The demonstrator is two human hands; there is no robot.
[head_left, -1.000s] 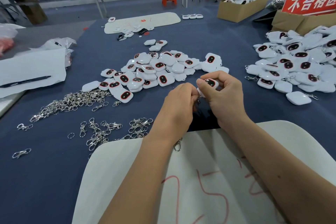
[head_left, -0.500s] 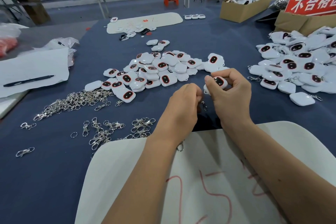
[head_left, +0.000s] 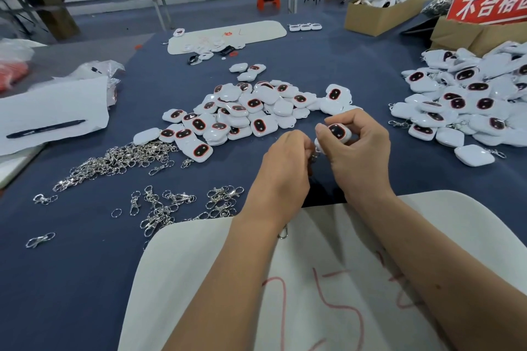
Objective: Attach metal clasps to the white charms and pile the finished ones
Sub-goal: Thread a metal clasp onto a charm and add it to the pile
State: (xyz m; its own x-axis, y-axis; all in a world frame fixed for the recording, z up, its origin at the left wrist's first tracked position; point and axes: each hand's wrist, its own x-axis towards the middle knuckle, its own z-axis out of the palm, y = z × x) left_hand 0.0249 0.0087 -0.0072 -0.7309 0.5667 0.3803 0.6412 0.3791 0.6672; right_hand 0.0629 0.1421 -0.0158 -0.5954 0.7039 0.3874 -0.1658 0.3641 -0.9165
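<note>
— Two hands meet over the blue table (head_left: 328, 65). Our right hand (head_left: 360, 151) curls its thumb and fingers round one white charm (head_left: 338, 132), dark red-rimmed face up, so that grip is pinching the charm.

— And our left hand (head_left: 285, 162)?

— Its fingers are curled tight toward the charm's lower edge, where a bit of metal clasp (head_left: 313, 157) shows between the two hands. We take that grip to be pinching the clasp, though most of the clasp is hidden. A second clasp loop (head_left: 283, 234) peeks out under our left wrist.

— What lies around us?

— Just beyond the hands sits the heap of loose charms (head_left: 242, 114), some face up, some face down. Far to our right is a bigger pile of charms (head_left: 467, 100); several at its near edge show clasps hanging from them. To our left, a long heap of clasps (head_left: 114, 159) touches the loose charms' near corner, and smaller scattered clasps (head_left: 171, 205) lie closer to us. Under our forearms is a white board (head_left: 205, 279) with red marks. Further left, a black pen (head_left: 45, 129) rests on white paper (head_left: 54, 111). At the far right stand a cardboard box (head_left: 382, 11) and a red sign (head_left: 490, 1).
</note>
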